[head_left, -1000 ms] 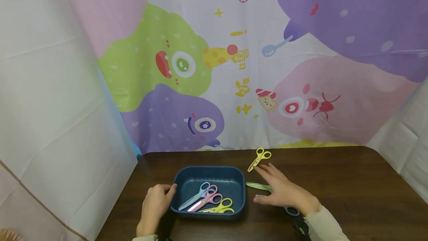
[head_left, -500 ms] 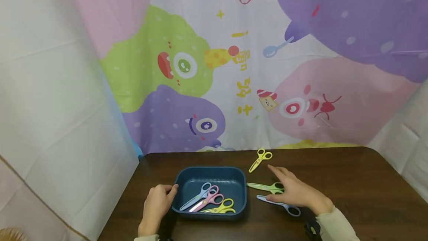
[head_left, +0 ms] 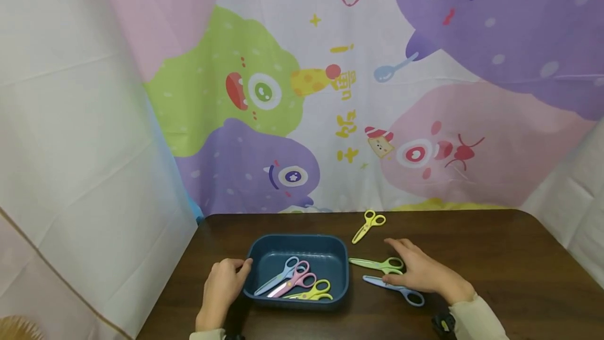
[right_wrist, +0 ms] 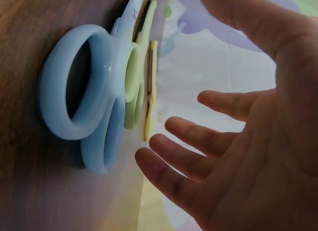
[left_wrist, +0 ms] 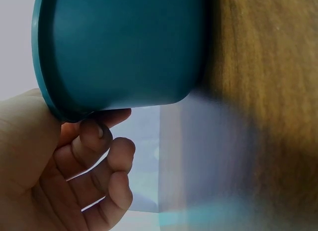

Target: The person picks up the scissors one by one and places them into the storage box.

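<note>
At the left side of a dark blue plastic box [head_left: 297,303], my left hand [head_left: 220,288] pinches the rim. Its curled fingers [left_wrist: 121,154] show below the box corner in the left wrist view. Inside the box lie blue scissors [head_left: 273,281], pink scissors [head_left: 293,279] and yellow scissors [head_left: 311,293]. My right hand [head_left: 427,273] is spread over the table with nothing in it. Beneath and beside it are green scissors [head_left: 375,264] and another pair of blue scissors [head_left: 394,286]; blue handle loops [right_wrist: 74,82] fill the near part of the right wrist view.
Another pair of yellow scissors [head_left: 367,227] lies near the back edge of the brown table [head_left: 509,256]. A cartoon-print curtain [head_left: 349,119] hangs right behind the table. White fabric [head_left: 94,146] hangs on the left side.
My right hand has drawn back to the right, away from the far yellow scissors, uncovering more of the green and blue pairs. My left hand stays at the box rim.
</note>
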{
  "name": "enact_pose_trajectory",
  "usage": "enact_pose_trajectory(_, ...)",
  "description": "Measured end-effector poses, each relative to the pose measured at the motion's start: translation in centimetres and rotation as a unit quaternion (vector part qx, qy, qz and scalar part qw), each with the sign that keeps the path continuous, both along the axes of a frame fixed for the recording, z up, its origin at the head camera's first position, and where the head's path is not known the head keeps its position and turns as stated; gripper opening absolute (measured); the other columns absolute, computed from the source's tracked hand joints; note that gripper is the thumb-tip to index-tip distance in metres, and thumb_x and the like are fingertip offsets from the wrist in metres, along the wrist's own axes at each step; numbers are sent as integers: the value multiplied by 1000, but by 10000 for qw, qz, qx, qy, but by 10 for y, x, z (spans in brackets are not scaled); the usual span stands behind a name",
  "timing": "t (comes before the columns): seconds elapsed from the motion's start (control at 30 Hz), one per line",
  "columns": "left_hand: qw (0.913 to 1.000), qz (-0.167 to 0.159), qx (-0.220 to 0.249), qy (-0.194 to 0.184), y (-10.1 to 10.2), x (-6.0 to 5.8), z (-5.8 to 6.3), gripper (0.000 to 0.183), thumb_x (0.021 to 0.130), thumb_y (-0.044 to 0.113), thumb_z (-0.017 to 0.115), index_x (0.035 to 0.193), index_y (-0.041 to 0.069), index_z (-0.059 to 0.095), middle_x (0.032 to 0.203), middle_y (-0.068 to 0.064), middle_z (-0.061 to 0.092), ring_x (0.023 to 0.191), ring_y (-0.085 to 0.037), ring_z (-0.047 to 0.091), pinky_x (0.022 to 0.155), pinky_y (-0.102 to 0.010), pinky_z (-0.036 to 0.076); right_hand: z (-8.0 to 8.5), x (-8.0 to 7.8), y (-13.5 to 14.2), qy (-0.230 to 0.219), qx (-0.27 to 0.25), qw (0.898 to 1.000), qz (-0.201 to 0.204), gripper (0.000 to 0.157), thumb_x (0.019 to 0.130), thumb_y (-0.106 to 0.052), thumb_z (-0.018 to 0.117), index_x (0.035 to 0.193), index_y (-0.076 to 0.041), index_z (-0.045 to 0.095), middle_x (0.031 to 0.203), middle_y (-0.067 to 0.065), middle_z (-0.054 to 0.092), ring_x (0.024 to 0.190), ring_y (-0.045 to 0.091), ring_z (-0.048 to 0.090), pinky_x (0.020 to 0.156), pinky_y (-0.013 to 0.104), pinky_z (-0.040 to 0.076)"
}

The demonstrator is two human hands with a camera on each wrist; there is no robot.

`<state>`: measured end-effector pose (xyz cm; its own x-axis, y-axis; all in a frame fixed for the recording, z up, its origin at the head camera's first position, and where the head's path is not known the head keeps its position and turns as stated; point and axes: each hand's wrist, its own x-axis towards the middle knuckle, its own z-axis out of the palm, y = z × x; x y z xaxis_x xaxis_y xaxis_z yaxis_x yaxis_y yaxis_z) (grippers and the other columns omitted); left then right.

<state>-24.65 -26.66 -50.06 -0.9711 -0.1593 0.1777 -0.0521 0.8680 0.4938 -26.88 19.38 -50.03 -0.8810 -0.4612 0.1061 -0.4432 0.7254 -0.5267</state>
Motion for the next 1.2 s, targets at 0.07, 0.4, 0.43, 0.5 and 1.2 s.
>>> enact_pose_trajectory(0.07, 10000, -11, 19, -20, 1, -1, 0, 22, 96, 34, 70, 87, 19, 83, 73, 1, 67, 66, -16, 54, 59, -38, 43, -1, 0, 1, 21, 54, 10000, -29, 88, 83, -46, 83, 146, 2, 47, 137, 25, 52, 127, 44, 54, 99, 59, 48)
enact_pose_trajectory(0.4, 10000, 40, -16, 51, 1, 0, 0, 21, 95, 33, 71, 93, 17, 84, 90, -6, 78, 74, -17, 66, 66, -49, 53, -5, -3, 3, -125, 185, 9997, 19, 72, 85, -39, 82, 138, 1, 55, 126, 16, 61, 118, 39, 58, 97, 58, 48)
enact_pose_trajectory(0.43, 10000, 39, -15, 59, 1, 0, 0, 21, 95, 33, 71, 93, 17, 84, 90, -6, 78, 73, -17, 66, 65, -48, 53, -6, -4, 3, -180, 184, 9997, 19, 71, 86, -38, 82, 138, 1, 55, 127, 17, 61, 119, 39, 58, 98, 59, 47)
enact_pose_trajectory(0.5, 10000, 43, -15, 66, 1, 0, 1, 21, 95, 33, 71, 93, 17, 84, 89, -6, 78, 73, -17, 66, 65, -48, 52, -6, -5, 4, -300, 169, 9994, 39, 69, 87, -37, 81, 138, 2, 55, 126, 16, 62, 118, 39, 58, 97, 58, 47)
enact_pose_trajectory(1.2, 10000, 37, -39, 62, 1, 0, 0, 22, 96, 33, 71, 96, 15, 84, 96, -11, 79, 79, -23, 71, 66, -51, 54, -15, -10, 12, -149, 282, 9985, 434, 35, 93, -30, 75, 115, -2, 73, 111, 7, 67, 102, 29, 61, 88, 48, 50)
